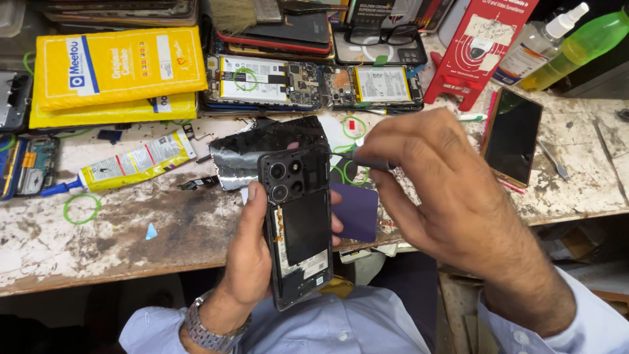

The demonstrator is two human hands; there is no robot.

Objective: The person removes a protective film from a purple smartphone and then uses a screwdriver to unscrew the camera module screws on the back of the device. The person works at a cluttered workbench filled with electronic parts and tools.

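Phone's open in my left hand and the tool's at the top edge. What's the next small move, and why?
Probably ease the tool tip down onto the frame beside the camera block. The left hand grips the opened phone upright with its back off, while the right hand pinches the slim tool at the top right corner. I can't tell whether the tip touches yet.

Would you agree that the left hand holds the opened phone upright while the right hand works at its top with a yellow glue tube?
Not quite: the head view shows the right hand holding a thin metal tool. The glue tube lies on the bench. The left hand does hold the opened phone.
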